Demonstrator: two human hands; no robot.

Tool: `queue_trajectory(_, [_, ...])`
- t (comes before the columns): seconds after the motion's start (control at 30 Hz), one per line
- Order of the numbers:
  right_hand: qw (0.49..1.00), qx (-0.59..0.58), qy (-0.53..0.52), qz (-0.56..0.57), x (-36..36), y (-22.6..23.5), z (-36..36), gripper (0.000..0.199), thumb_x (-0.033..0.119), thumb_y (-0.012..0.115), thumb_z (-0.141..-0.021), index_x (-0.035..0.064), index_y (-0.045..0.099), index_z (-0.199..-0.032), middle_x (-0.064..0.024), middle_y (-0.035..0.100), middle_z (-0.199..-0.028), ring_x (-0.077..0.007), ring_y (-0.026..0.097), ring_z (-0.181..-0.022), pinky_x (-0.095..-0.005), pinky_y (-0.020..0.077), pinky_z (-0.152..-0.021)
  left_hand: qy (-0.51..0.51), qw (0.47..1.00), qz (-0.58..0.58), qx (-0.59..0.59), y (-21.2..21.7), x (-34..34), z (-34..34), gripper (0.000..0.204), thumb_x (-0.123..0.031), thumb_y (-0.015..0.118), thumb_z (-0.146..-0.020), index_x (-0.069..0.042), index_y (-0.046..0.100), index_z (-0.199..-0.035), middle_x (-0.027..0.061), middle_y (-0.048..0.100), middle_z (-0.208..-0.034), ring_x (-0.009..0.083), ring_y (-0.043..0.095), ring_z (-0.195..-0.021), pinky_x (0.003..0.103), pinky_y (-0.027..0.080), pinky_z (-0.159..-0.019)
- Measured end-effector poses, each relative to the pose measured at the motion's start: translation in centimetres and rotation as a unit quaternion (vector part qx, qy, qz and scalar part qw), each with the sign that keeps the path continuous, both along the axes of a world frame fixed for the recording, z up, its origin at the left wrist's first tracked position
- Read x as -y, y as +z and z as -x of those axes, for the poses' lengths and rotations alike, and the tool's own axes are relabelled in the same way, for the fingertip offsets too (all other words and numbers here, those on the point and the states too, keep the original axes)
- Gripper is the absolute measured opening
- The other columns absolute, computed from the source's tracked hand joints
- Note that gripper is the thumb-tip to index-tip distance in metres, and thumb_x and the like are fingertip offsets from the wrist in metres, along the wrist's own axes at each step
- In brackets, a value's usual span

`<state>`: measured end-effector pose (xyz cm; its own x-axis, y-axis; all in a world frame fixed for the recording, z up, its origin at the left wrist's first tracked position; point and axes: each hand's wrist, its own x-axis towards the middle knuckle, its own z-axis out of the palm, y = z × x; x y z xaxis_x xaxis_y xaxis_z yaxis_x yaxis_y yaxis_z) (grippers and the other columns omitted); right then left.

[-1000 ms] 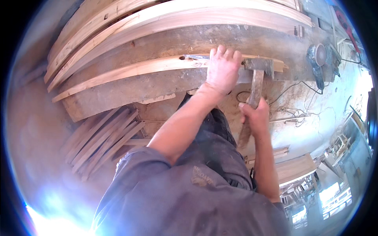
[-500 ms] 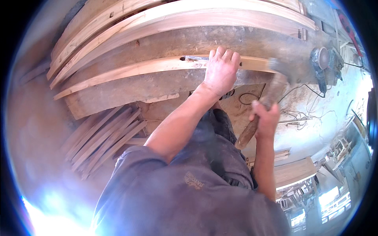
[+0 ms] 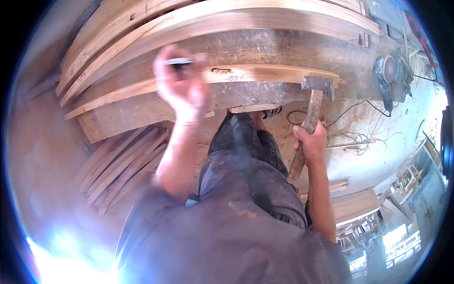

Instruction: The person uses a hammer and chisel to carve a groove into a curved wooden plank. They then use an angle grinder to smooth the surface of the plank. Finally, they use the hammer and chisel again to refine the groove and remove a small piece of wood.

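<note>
My right hand grips the wooden handle of a hammer, whose metal head rests against the right end of a long wooden plank lying on the workbench. A notch with chips is cut into the plank near its middle. My left hand is blurred and lifted over the plank's left part, pinching a thin dark tool that looks like a chisel.
More long planks are stacked at the back of the bench. A bundle of wooden slats lies on the floor at the left. A power tool with its cable sits at the right, and sawdust covers the floor.
My left hand has left the plank and swung up to the left with the thin tool. The hammer came down from its raised swing; its head now sits at the plank's right end.
</note>
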<state>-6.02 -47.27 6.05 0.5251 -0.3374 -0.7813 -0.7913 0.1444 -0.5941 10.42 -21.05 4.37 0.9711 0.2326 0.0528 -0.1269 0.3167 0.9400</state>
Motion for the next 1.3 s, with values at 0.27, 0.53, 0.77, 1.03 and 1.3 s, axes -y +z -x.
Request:
queue_trajectory(0.27, [0.999, -0.018, -0.019, -0.020, 0.6, 0.5, 1.1, 0.024, 0.005, 0.075, -0.084, 0.0021, 0.055, -0.097, -0.0049, 0.061, -0.073, -0.0135, 0.057, -0.050, -0.0292, 0.0438, -0.047, -0.304, 0.777, -0.525, 0.168, 2.4, 2.1, 2.4, 0.081, 0.016, 0.059, -0.072, 0.009, 0.043, -0.151, 0.0227, 0.061, -0.113, 0.0355, 0.057, -0.095, 0.051, 0.051, -0.089])
queue_trajectory(0.53, [1.000, -0.010, -0.028, -0.006, 0.6, 2.0, 1.0, 0.022, 0.004, 0.074, -0.085, 0.0028, 0.056, -0.098, -0.0052, 0.060, -0.072, -0.0143, 0.056, -0.050, -0.0284, 0.0442, -0.048, -0.405, 0.751, -0.500, 0.149, -0.2, 7.6, 4.0, 0.043, -0.003, 0.072, -0.072, 0.000, 0.062, -0.114, 0.0114, 0.066, -0.095, 0.0337, 0.065, -0.096, 0.043, 0.055, -0.085])
queue_trajectory(0.77, [0.999, -0.003, -0.047, -0.009, 0.7, 2.0, 1.4, 0.022, 0.003, 0.074, -0.086, 0.0026, 0.056, -0.098, -0.0049, 0.060, -0.070, -0.0147, 0.057, -0.051, -0.0288, 0.0442, -0.049, -0.372, 0.772, -0.486, 0.170, -1.5, 8.4, 2.4, 0.031, -0.004, 0.071, -0.071, -0.004, 0.063, -0.101, 0.0102, 0.066, -0.092, 0.0326, 0.067, -0.095, 0.044, 0.057, -0.080])
queue_trajectory(1.03, [0.995, 0.051, -0.078, 0.030, 0.3, 3.5, 1.0, 0.023, 0.003, 0.073, -0.088, 0.0020, 0.056, -0.103, -0.0056, 0.061, -0.074, -0.0145, 0.058, -0.054, -0.0292, 0.0461, -0.050, -0.406, 0.762, -0.502, 0.055, -2.0, 7.9, 0.2, 0.020, -0.010, 0.073, -0.081, -0.009, 0.073, -0.101, 0.0151, 0.073, -0.089, 0.0395, 0.071, -0.081, 0.050, 0.058, -0.071])
queue_trajectory(1.3, [0.994, 0.002, 0.074, 0.086, -2.8, 3.1, -1.6, 0.026, 0.007, 0.075, -0.088, -0.0016, 0.058, -0.106, -0.0067, 0.066, -0.079, -0.0127, 0.060, -0.054, -0.0302, 0.0491, -0.050, -0.416, 0.721, -0.554, 0.008, -2.2, 8.4, -1.1, 0.012, -0.019, 0.071, -0.088, -0.012, 0.077, -0.096, 0.0160, 0.073, -0.079, 0.0399, 0.072, -0.078, 0.052, 0.058, -0.072])
